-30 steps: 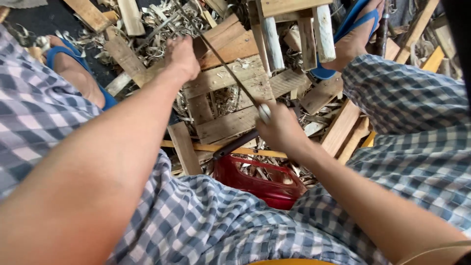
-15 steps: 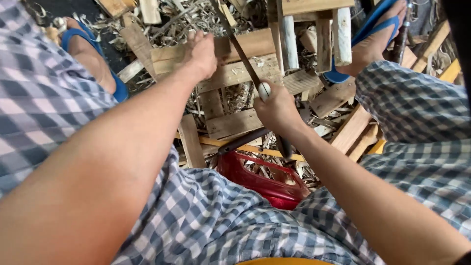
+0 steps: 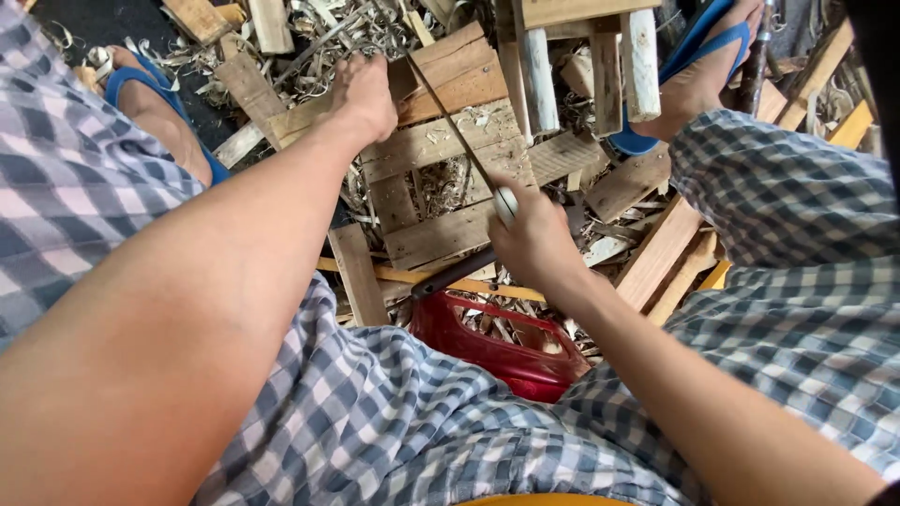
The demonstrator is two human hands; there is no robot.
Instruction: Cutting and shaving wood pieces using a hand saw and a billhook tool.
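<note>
Pulled back toward the body since a second ago, right hand (image 3: 534,239) fisted on thin saw blade (image 3: 459,141). Left hand (image 3: 367,94) pressing the plank (image 3: 441,141) flat. Best kept to long, straight, light strokes.

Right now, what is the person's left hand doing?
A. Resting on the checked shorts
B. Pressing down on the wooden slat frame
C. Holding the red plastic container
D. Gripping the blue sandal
B: the left hand lies flat on the wooden slat frame, at the far end of the thin blade, while the right hand grips the blade's handle.
</note>
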